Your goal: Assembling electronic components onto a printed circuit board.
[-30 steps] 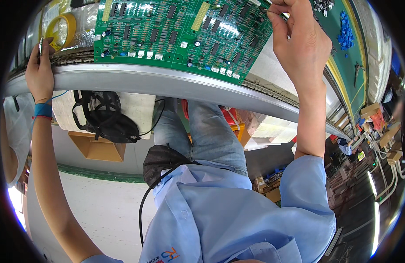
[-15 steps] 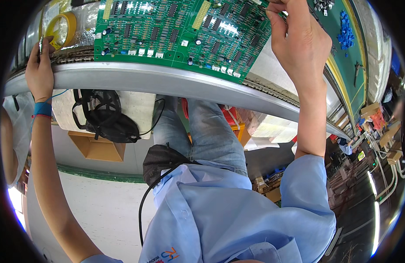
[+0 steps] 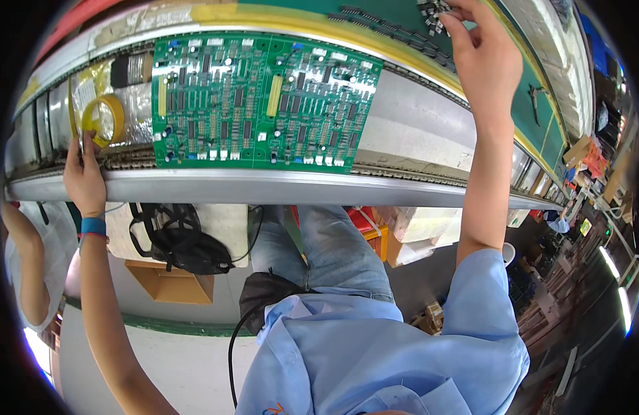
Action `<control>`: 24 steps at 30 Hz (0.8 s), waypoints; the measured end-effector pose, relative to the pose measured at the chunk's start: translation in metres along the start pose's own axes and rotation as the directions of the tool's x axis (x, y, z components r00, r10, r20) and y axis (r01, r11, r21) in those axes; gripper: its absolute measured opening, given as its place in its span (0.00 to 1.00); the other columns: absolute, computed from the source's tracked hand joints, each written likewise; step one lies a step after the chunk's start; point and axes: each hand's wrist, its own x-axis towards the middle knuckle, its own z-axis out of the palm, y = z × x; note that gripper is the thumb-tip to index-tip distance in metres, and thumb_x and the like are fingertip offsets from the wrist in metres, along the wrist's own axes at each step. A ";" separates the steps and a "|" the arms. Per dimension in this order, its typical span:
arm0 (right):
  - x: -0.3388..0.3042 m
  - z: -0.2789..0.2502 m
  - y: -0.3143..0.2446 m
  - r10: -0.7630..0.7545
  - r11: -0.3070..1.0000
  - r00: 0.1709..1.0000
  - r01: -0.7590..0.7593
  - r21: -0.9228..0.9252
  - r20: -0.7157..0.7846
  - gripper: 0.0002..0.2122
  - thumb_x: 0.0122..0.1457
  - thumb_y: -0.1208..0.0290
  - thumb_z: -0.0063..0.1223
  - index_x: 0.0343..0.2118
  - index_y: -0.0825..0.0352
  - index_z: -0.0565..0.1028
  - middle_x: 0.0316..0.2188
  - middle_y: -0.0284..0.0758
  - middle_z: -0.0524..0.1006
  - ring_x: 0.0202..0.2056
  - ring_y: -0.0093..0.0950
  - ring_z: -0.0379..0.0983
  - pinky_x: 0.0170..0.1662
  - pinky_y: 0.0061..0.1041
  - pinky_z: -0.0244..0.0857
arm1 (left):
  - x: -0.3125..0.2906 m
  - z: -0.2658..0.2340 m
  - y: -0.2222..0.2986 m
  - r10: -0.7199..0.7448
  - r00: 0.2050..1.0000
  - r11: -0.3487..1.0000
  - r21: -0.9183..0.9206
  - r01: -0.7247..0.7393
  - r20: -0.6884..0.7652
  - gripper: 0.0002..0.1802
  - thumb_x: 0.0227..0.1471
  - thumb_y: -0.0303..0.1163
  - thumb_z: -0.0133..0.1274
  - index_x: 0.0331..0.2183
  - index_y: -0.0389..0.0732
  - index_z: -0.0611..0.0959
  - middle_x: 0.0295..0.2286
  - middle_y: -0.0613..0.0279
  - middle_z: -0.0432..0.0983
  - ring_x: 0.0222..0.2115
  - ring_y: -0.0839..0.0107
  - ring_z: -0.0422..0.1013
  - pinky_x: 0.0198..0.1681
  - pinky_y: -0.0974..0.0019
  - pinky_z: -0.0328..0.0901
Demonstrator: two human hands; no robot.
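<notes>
Over a heap of small white and black components (image 3: 432,15) at the far right, my right hand (image 3: 491,69) has its thumb and forefinger nearly together. What lies between the fingertips is too small to make out. My left hand (image 3: 86,178) rests at the near rail on the left, closed around a thin metal tool (image 3: 83,144) whose kind I cannot tell. Beside it lies a roll of yellow tape (image 3: 103,121). Between my hands, a green circuit board panel (image 3: 253,97), filled with chips, resistors and white sockets, sits flat on the conveyor rails.
A silver rail (image 3: 278,187) runs along the near side. Rows of black chips (image 3: 395,31) lie on the green mat (image 3: 291,14) beyond the line. Pliers (image 3: 535,104) lie farther right. A black bag (image 3: 177,235) sits below the rail. Another person's arm (image 3: 30,256) shows at the left.
My right hand has gone from the board's far right corner to the component heap. The view has shifted, so the whole board now shows. My left hand still holds the thin tool.
</notes>
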 end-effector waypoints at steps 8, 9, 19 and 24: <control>0.015 0.019 -0.006 0.291 0.167 0.954 0.018 -0.986 0.067 0.05 0.47 0.70 0.58 0.26 0.64 0.78 0.28 0.37 0.76 0.29 0.38 0.73 0.31 0.31 0.65 | -0.002 -0.003 0.008 -0.030 0.999 1.000 0.005 0.030 0.011 0.17 0.59 0.41 0.44 0.41 0.40 0.80 0.25 0.63 0.76 0.26 0.77 0.70 0.32 0.73 0.62; 0.014 0.016 0.001 0.233 0.182 0.967 0.059 -0.982 0.102 0.05 0.47 0.70 0.58 0.26 0.64 0.78 0.27 0.37 0.75 0.29 0.37 0.73 0.31 0.30 0.65 | -0.001 -0.003 0.006 -0.032 0.999 0.999 0.009 0.032 0.018 0.17 0.59 0.41 0.44 0.41 0.40 0.80 0.25 0.63 0.76 0.26 0.77 0.70 0.32 0.73 0.62; 0.006 0.025 -0.022 0.456 0.608 0.889 -0.349 -0.713 -0.047 0.05 0.52 0.78 0.53 0.32 0.69 0.73 0.27 0.38 0.76 0.25 0.26 0.73 0.26 0.20 0.63 | -0.001 -0.003 0.003 -0.012 1.000 1.000 -0.012 0.012 -0.004 0.17 0.59 0.41 0.44 0.41 0.41 0.80 0.24 0.64 0.77 0.26 0.79 0.71 0.33 0.74 0.63; -0.023 0.010 -0.015 0.556 0.740 0.826 -0.444 -0.505 0.089 0.07 0.57 0.75 0.52 0.37 0.69 0.77 0.27 0.29 0.77 0.27 0.15 0.72 0.27 0.15 0.64 | -0.001 -0.002 0.009 -0.029 1.000 1.000 -0.004 0.029 0.002 0.17 0.59 0.41 0.44 0.42 0.41 0.80 0.25 0.63 0.77 0.28 0.78 0.72 0.33 0.74 0.63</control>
